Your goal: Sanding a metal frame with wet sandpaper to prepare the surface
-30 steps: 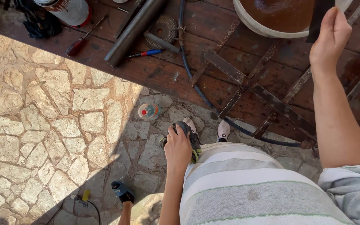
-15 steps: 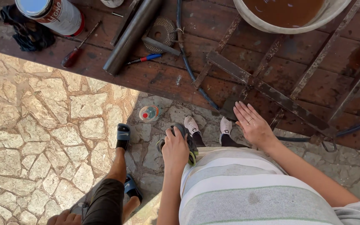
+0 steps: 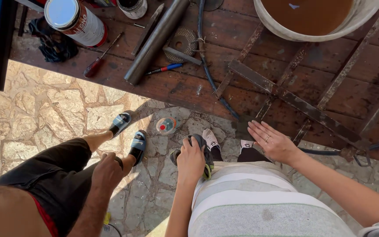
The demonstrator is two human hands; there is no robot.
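A dark brown wooden worktop (image 3: 185,87) fills the top of the view. Near its left end lies a paint can (image 3: 76,19) on its side, beside a black rag (image 3: 53,44). A screwdriver (image 3: 98,62), a long metal pipe (image 3: 156,39) and a blue and red pen (image 3: 165,69) lie near the front edge. Rusty metal bars (image 3: 294,101) cross the right part. A white bucket (image 3: 316,19) of brown water stands at the back edge.

Below is a stone floor (image 3: 44,114), with a small round lid (image 3: 166,126) on it.

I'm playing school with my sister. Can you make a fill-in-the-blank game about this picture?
1. The right hand lies flat on the rusty metal ____.
2. The left hand grips a dark ____.
3. The white bucket holds ____ liquid.
4. The pen on the wooden table is blue and ____.

Missing words: bar; tool; brown; red
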